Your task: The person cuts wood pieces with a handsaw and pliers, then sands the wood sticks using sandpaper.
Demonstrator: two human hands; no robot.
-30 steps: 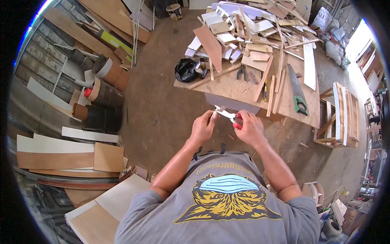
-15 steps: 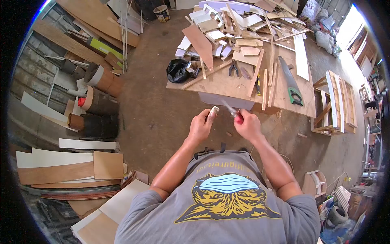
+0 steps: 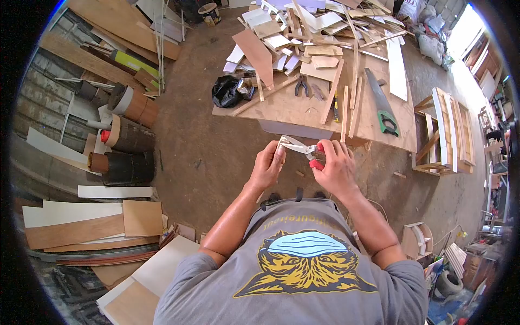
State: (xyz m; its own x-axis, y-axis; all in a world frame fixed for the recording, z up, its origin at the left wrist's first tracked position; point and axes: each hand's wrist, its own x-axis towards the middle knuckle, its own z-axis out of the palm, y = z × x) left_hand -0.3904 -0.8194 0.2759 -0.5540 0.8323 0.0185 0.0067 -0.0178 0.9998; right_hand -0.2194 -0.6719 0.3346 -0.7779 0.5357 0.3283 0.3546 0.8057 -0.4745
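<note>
My right hand [image 3: 338,169] is wrapped round the red handles of a pair of scissors [image 3: 298,147]. Its handles are spread and the blades point left, apart from each other. Their tips meet a small pale piece [image 3: 282,142] pinched upright between the thumb and fingers of my left hand [image 3: 265,166]. What that piece is cannot be made out. Both hands are held in front of my body, short of the wooden worktable [image 3: 298,118]. Whether the blades touch the piece or only overlap it in view is unclear.
Wood offcuts [image 3: 319,32] are heaped on the table. Nearer lie a green-handled handsaw [image 3: 382,103], pliers [image 3: 301,86] and a black plastic bag [image 3: 225,91]. A wooden frame [image 3: 447,132] stands right of the table. Boards [image 3: 76,230] and rolls [image 3: 130,168] line the left.
The scissors have swung round to point left, with their blades now apart at the pale piece. My right hand has turned and its fingers have spread along the handles. My left hand has barely moved.
</note>
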